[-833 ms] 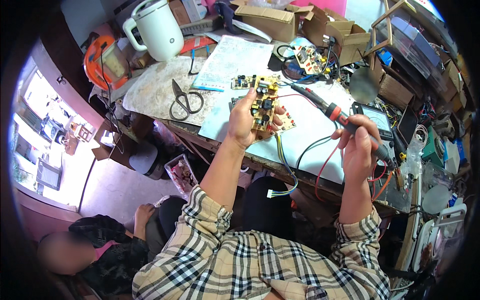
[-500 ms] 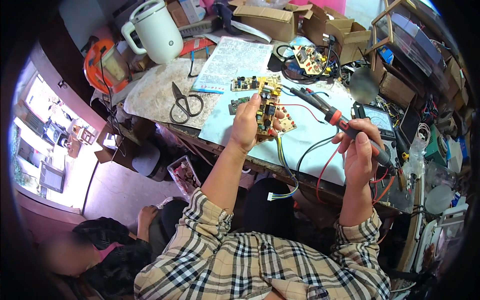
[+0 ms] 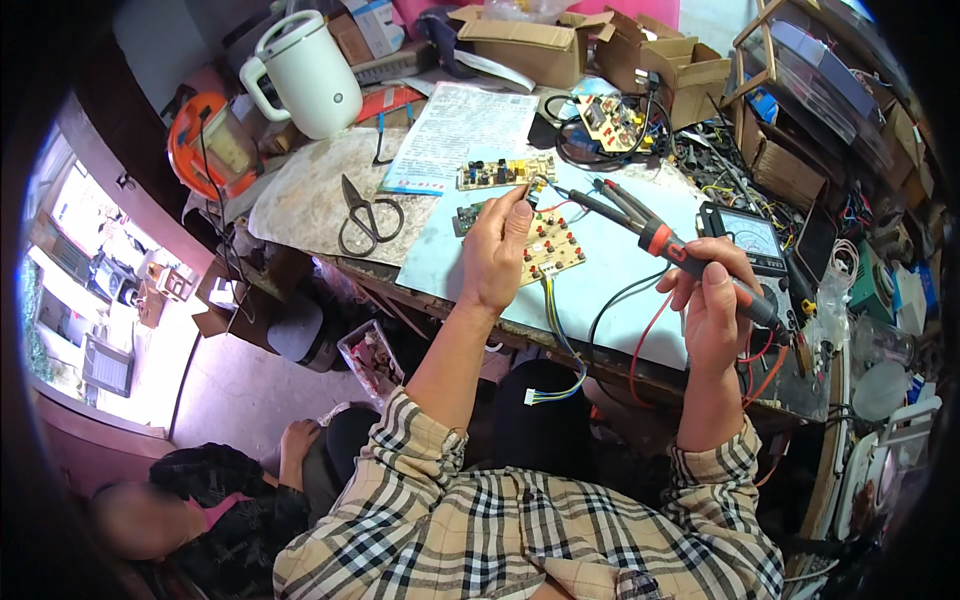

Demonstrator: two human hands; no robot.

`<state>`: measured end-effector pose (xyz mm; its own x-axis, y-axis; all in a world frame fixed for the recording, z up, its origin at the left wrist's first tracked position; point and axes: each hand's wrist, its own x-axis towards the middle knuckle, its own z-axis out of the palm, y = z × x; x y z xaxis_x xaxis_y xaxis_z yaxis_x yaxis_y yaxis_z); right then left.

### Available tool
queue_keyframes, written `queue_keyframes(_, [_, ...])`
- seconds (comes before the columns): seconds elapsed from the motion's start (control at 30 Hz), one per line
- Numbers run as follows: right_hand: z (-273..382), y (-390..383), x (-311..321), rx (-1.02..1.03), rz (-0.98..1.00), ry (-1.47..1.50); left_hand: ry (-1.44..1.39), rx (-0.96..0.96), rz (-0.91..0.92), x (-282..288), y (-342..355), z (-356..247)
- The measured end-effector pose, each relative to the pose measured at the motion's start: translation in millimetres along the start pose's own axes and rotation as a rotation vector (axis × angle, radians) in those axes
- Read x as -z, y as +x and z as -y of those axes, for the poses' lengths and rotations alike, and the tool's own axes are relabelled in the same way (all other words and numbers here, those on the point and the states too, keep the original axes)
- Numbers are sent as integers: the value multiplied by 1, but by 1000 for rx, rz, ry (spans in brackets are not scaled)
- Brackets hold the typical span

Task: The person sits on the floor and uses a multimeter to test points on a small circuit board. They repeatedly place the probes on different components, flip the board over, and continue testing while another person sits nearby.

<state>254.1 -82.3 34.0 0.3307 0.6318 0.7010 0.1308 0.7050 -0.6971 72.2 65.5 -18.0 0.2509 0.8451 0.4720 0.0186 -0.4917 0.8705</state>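
Observation:
My left hand [image 3: 497, 250] is closed, its thumb and fingertips pinching a circuit board [image 3: 538, 187] that is now tilted, mostly hidden behind the fingers. Just beyond lies a narrow circuit board [image 3: 490, 174] with yellow and black parts. Under and beside the hand a cream board with red buttons or lights [image 3: 556, 246] rests on the pale blue sheet, its wire bundle [image 3: 556, 340] hanging over the table edge to a white plug. In my right hand [image 3: 715, 305] are black-and-red test probes [image 3: 668, 243], held together, tips pointing toward the tilted board. An analog multimeter [image 3: 745, 235] sits to the right.
Black scissors [image 3: 367, 218] and a printed sheet [image 3: 460, 135] lie on the left. A white jug [image 3: 310, 80] and cardboard boxes [image 3: 525, 48] stand behind. Another board with a coiled cable [image 3: 610, 122] lies at the back. A person [image 3: 220, 490] sits at lower left.
The board in my left hand has turned from facing up to tilted away, uncovering the cream board beneath. My right hand and the probes have barely moved.

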Motion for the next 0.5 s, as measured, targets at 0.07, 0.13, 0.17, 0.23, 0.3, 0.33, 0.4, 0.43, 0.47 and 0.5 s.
queue_keyframes(0.07, [1,-1,-1,-6,4,-15,14,7,-5,0,0,2])
queue_keyframes(0.13, [2,-2,-2,-21,5,-23,42,6,-4,-1,-1,0])
queue_keyframes(0.17, [2,-2,-2,-23,16,-37,65,2,-1,-1,-1,-3])
queue_keyframes(0.23, [2,-1,-2,-29,39,-63,115,-8,4,-1,-2,-8])
queue_keyframes(0.3, [2,-1,-3,-23,49,-80,173,-18,7,0,-3,-13])
queue_keyframes(0.33, [2,-1,-3,-20,55,-88,175,-19,5,0,-3,-13])
queue_keyframes(0.4, [2,-1,-3,-32,38,-85,178,-22,-2,0,-3,-13])
queue_keyframes(0.43, [2,-1,-3,-38,30,-84,233,-60,-25,-1,-3,-13])
queue_keyframes(0.47, [2,-1,-3,-26,10,-75,285,-97,-47,-2,-4,-11])
queue_keyframes(0.5, [2,-1,-2,-14,-11,-66,337,-135,-69,-4,-4,-11])
